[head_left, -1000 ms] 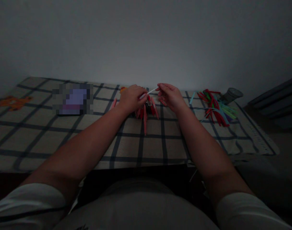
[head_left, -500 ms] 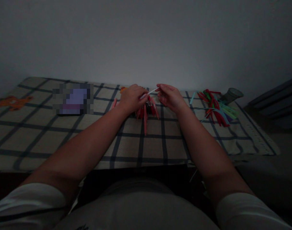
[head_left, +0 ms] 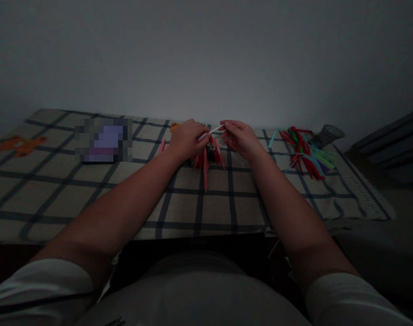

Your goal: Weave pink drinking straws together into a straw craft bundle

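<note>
A thin white strip (head_left: 215,129) stretches between my hands, slanting up to the right. My left hand (head_left: 190,140) is closed on its lower end, fingers curled over it. At the upper end, the thumb and index finger of my right hand (head_left: 239,136) pinch it, the other fingers loosely bent. Beneath and in front of my left hand lie several reddish-pink stick-like pieces (head_left: 206,174), partly hidden by that hand. Something dark sits among them, too dim to name. A bit of orange (head_left: 174,127) shows behind my left hand.
A checked cloth (head_left: 213,213) covers the table against a plain wall. Left are an orange flat figure (head_left: 19,146) and a blurred phone-like device (head_left: 106,142). To the right lie a bundle of coloured strips (head_left: 306,156) and a greenish see-through cup (head_left: 329,132).
My right fingers have shifted very slightly on the white strip's upper end. My left hand and the things on the table look unmoved.
</note>
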A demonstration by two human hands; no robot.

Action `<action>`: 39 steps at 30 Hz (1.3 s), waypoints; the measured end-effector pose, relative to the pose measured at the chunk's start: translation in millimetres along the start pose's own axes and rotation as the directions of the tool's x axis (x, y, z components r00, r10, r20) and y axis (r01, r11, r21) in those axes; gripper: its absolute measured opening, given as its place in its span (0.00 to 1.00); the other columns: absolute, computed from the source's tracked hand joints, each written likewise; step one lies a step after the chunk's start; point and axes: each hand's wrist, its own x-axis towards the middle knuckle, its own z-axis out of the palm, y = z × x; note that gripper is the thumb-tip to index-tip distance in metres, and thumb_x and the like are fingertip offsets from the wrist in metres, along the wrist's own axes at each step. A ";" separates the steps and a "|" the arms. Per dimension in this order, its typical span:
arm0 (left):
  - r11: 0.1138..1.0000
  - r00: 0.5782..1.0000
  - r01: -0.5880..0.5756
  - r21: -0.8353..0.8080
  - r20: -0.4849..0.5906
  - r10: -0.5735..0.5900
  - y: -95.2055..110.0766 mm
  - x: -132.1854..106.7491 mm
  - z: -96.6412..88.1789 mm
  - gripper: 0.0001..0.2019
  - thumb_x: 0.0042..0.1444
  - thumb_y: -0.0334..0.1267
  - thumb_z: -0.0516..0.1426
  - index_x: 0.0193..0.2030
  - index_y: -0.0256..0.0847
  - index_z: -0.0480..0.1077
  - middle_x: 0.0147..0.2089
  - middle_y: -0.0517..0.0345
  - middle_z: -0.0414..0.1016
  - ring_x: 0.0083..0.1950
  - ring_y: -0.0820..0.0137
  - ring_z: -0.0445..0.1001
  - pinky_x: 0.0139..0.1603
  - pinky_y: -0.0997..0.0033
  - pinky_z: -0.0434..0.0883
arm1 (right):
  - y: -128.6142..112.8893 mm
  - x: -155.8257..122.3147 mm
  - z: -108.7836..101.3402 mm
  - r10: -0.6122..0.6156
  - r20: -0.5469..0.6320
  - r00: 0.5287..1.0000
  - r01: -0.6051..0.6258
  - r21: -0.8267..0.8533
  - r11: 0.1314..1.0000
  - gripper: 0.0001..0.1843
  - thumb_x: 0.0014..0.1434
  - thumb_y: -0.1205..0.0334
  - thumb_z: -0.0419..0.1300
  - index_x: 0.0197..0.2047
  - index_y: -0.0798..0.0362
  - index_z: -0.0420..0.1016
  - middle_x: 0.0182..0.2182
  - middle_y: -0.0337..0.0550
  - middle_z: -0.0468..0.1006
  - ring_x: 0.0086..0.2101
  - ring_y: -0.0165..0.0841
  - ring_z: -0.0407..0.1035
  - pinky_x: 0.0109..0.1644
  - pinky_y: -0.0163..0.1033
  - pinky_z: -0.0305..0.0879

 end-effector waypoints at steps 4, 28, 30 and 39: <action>1.000 1.000 0.008 0.008 0.018 -0.008 0.3 0.9 -0.3 0.18 0.77 0.43 0.58 0.58 0.43 0.90 0.54 0.42 0.92 0.58 0.50 0.84 0.61 0.50 0.77 | 0.9 1.0 3.5 0.019 0.023 1.000 -0.019 0.007 1.000 0.21 0.58 0.47 0.89 0.43 0.49 0.89 0.40 0.39 0.90 0.34 0.26 0.77 0.36 0.29 0.74; 0.999 1.000 -0.006 -0.041 -0.012 0.006 -7.6 0.6 5.1 0.25 0.84 0.50 0.54 0.70 0.43 0.88 0.59 0.39 0.92 0.61 0.50 0.83 0.66 0.48 0.77 | 1.5 3.4 -7.1 -0.046 0.066 0.997 0.061 -0.259 0.964 0.15 0.61 0.55 0.81 0.49 0.52 0.94 0.37 0.41 0.89 0.30 0.28 0.71 0.30 0.31 0.65; 0.999 1.000 0.008 -0.042 -0.018 -0.009 -6.6 0.6 4.9 0.25 0.84 0.50 0.53 0.70 0.42 0.88 0.60 0.38 0.92 0.62 0.49 0.83 0.66 0.47 0.76 | 3.5 6.1 -14.7 -0.083 0.027 0.996 0.087 -0.403 0.911 0.14 0.66 0.61 0.76 0.53 0.53 0.96 0.34 0.41 0.89 0.28 0.29 0.69 0.31 0.33 0.65; 1.000 1.000 0.014 -0.020 -0.013 -0.014 -3.8 0.5 3.4 0.25 0.85 0.49 0.53 0.71 0.42 0.87 0.60 0.39 0.92 0.63 0.50 0.83 0.66 0.48 0.76 | 5.2 8.3 -43.5 -0.077 0.101 0.992 0.116 -0.965 0.234 0.19 0.78 0.60 0.65 0.58 0.57 0.98 0.57 0.61 0.95 0.55 0.52 0.88 0.56 0.48 0.77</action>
